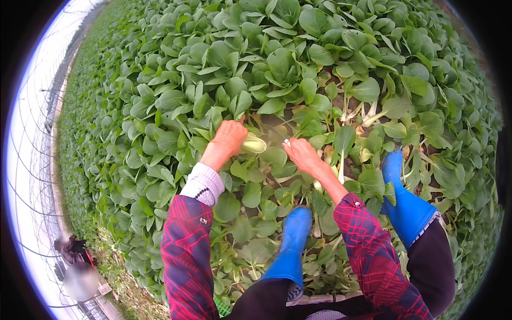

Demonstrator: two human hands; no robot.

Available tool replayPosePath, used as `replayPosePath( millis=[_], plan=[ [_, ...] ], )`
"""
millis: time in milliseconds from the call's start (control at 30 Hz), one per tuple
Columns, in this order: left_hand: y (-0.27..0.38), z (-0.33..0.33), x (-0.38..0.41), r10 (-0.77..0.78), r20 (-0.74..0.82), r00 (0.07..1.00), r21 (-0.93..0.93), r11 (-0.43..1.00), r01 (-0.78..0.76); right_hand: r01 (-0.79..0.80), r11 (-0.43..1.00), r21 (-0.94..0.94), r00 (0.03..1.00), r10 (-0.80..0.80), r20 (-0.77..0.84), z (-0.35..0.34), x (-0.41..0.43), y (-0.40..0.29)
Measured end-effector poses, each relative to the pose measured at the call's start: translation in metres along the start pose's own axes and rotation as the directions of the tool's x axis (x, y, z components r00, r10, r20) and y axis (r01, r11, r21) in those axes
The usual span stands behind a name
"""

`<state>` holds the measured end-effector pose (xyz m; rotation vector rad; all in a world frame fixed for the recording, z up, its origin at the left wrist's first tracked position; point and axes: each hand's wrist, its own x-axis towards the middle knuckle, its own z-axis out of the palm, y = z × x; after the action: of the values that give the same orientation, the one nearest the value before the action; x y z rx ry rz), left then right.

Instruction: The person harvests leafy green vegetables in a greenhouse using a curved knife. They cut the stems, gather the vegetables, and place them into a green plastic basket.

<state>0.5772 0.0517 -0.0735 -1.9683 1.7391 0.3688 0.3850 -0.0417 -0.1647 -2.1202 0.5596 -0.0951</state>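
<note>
My left hand [229,138] grips a head of bok choy [254,144], its pale cut-looking base pointing right and its leaves partly hidden behind the fingers. To the right, my right hand [301,154] is closed around what looks like a small bladed tool [277,133]; the blade is blurred and the handle mostly hidden. Something small and white shows at the fingers. A gap of soil and low leaves lies between the two hands. Standing bok choy plants [216,60] crowd in front of and left of my left hand.
Loose bok choy [374,114] and yellowed leaves lie on the soil at right. My blue boots [294,240] stand among leaves. Part of a green plastic crate [222,308] shows at the bottom. People [74,250] are at far left, beside the greenhouse frame [30,160].
</note>
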Motion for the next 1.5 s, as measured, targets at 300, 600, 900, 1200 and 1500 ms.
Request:
replayPosePath(
  millis=[300, 600, 900, 1200, 1500],
  plan=[
    [-0.030, 0.023, -0.018, -0.103, 0.055, 0.993, -0.129, 0.986, 0.109, 0.077, 0.996, -0.039, 0.997, -0.076, 0.020, 0.012, 0.008, 0.009],
    [-0.047, 0.028, -0.013, -0.105, 0.222, 0.969, -0.243, 0.957, 0.159, 0.028, 0.956, -0.291, 0.882, 0.114, 0.458, -0.041, 0.003, -0.015],
    [-0.034, 0.019, -0.010, -0.085, 0.142, 0.986, -0.077, 0.992, 0.096, 0.190, 0.979, -0.076, 0.981, -0.193, -0.026, 0.002, 0.024, 0.012],
    [-0.025, 0.047, -0.038, -0.123, -0.061, 0.991, -0.211, 0.972, 0.107, -0.011, 1.000, 0.001, 0.989, 0.011, 0.150, 0.060, 0.067, 0.028],
    [-0.023, 0.075, -0.059, -0.254, -0.087, 0.963, -0.404, 0.893, 0.199, -0.110, 0.985, 0.129, 0.903, 0.045, 0.428, 0.072, 0.085, 0.043]
  ],
)
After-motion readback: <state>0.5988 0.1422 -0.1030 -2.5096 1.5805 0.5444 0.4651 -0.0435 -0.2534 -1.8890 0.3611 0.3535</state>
